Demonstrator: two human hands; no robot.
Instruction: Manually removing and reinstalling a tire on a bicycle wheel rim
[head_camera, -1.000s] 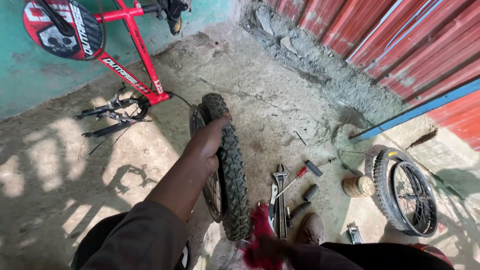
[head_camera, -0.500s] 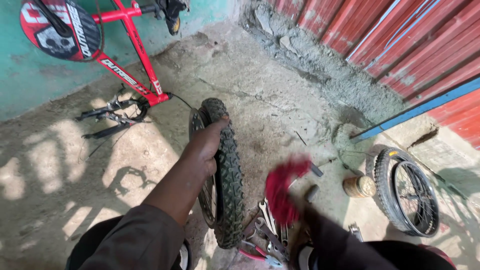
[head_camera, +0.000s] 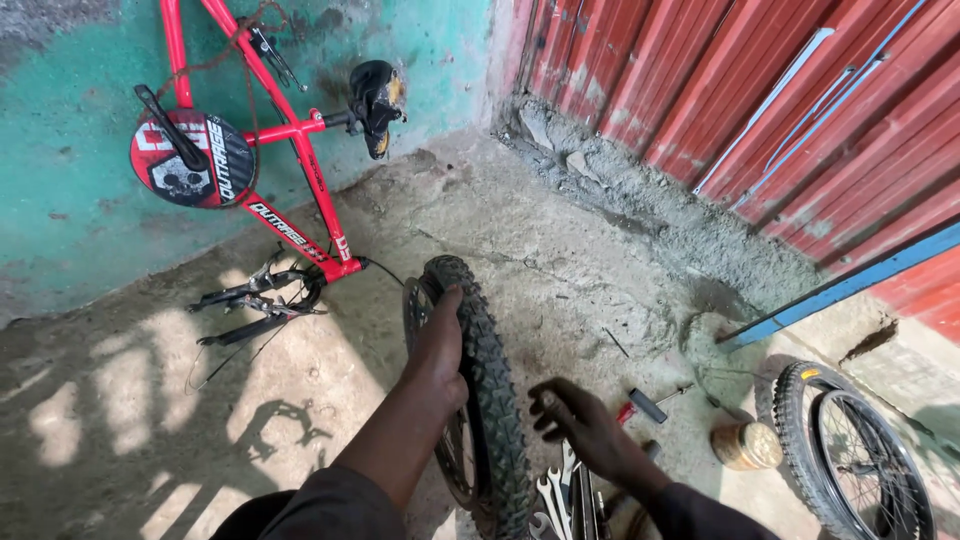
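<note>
Red rag gone; hands (head_camera: 440, 345) over concrete floor (head_camera: 330, 400).

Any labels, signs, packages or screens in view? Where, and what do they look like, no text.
Number plate: upper left on the red bike, round, black and red with a white skull graphic.
Frame decal: along the bike's sloping red tube, white lettering.
Jar: on the floor right of the right hand, round, tan.

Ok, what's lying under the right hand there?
Under the right hand lie several wrenches on the concrete floor. The hand and sleeve cover their far ends, so the count is unclear.
</note>
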